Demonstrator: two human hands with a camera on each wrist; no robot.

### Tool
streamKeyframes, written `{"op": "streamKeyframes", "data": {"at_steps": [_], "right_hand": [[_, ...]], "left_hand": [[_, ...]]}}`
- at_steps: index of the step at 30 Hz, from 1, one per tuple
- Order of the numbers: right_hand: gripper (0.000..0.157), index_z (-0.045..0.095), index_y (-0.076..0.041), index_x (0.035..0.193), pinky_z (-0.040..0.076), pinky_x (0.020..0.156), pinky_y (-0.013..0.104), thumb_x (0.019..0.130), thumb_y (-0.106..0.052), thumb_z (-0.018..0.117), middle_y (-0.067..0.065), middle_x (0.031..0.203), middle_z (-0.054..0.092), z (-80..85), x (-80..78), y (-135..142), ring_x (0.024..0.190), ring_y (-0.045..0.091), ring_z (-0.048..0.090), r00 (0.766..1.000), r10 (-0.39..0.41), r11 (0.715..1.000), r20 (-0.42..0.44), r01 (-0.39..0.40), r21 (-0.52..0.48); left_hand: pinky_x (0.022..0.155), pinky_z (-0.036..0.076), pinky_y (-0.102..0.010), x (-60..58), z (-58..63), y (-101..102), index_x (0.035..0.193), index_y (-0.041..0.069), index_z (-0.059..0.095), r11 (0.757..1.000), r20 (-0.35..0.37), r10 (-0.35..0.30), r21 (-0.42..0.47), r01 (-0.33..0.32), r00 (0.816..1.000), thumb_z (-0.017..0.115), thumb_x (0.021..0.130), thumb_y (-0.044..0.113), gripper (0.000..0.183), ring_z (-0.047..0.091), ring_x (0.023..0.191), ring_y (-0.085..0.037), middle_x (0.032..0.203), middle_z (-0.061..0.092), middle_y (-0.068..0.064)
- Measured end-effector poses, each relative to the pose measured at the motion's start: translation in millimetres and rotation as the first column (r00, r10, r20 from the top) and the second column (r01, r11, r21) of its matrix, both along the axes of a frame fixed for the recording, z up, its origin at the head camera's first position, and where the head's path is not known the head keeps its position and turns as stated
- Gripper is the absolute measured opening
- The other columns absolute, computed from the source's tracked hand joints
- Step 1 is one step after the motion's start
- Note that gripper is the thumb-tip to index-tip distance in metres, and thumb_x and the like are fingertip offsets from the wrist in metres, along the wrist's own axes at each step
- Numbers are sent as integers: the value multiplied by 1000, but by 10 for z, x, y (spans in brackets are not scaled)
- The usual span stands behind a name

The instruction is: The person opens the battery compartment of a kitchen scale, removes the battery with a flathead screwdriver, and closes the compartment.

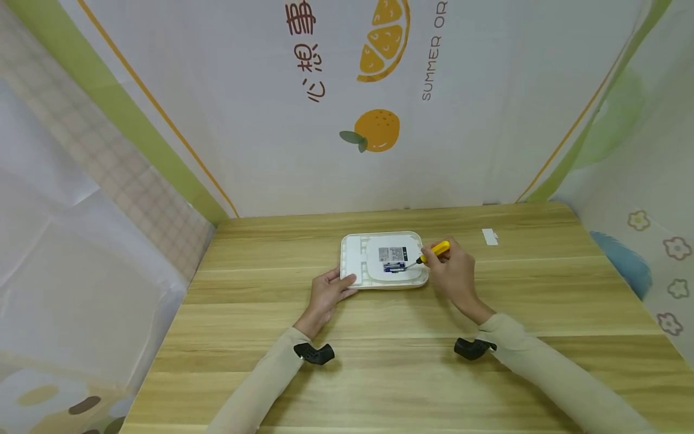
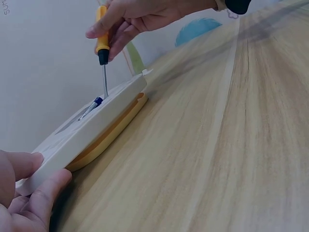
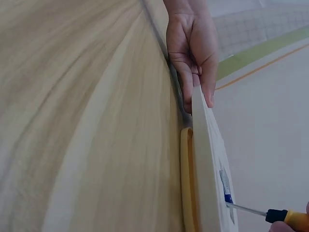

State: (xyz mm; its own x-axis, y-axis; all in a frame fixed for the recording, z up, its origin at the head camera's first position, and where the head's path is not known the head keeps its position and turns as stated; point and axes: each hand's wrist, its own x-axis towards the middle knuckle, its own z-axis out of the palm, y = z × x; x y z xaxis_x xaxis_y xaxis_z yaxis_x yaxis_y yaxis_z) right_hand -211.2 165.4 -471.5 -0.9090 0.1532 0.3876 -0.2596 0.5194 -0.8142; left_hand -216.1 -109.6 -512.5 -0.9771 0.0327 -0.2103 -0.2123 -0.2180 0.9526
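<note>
Nearest, beige sleeves [image 1: 257,386] with black wrist cameras [image 1: 315,354] reach over the wood-grain tabletop [image 1: 379,380]. The left hand [image 1: 329,294] grips the near left corner of a white plastic device [image 1: 353,253], thumb on top and fingers beneath; the device lies at the middle of the tabletop, a yellow part [image 3: 185,162] under it. The right hand [image 1: 454,271] grasps a yellow-handled screwdriver [image 1: 443,247], its tip at the right end of blue-and-silver batteries [image 1: 394,267] in the device's recess. Just beyond them is a printed label [image 1: 391,254]. To the right, apart, lies a small white plastic cover [image 1: 490,237]. Behind hangs a white cloth [image 1: 271,132] printed with an orange [image 1: 378,129].
</note>
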Motion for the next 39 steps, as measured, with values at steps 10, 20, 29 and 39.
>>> {"op": "streamKeyframes", "data": {"at_steps": [10, 20, 29, 39], "right_hand": [[29, 62, 8, 107, 65, 65, 29, 97, -16, 74, 27, 101, 73, -94, -28, 87, 82, 33, 76, 993, -6, 966, 117, 36, -257], [37, 59, 9, 115, 64, 77, 34, 97, -20, 74, 28, 111, 70, -123, -50, 179, 81, 15, 76, 966, 26, 916, 257, 80, -394], [31, 58, 9, 113, 64, 80, 32, 95, -11, 74, 0, 89, 73, -205, -102, 218, 75, 6, 74, 955, 54, 822, 292, 123, -556], [24, 57, 5, 109, 63, 83, 32, 96, -7, 72, -2, 87, 75, -293, -151, 254, 78, 11, 76, 939, 129, 690, 319, 146, -709]], "left_hand": [[84, 65, -33, -21, -12, -25, 141, -11, 52, 1000, 1, -23, -8, 23, 1000, 68, 96, -2, 48, 74, 80, -17, 124, 65, -33], [82, 65, -33, -3, -5, -17, 142, -12, 51, 1000, 0, -8, -6, 8, 1000, 69, 96, -3, 50, 74, 77, -15, 118, 68, -31], [81, 65, -32, -18, -3, -3, 138, -12, 55, 1000, -11, 1, -6, -1, 1000, 69, 95, -3, 46, 74, 78, -16, 121, 67, -32], [80, 65, -32, -6, -5, -2, 137, -14, 55, 1000, -13, 10, -5, -10, 1000, 70, 95, -4, 46, 74, 76, -15, 117, 69, -30]]}}
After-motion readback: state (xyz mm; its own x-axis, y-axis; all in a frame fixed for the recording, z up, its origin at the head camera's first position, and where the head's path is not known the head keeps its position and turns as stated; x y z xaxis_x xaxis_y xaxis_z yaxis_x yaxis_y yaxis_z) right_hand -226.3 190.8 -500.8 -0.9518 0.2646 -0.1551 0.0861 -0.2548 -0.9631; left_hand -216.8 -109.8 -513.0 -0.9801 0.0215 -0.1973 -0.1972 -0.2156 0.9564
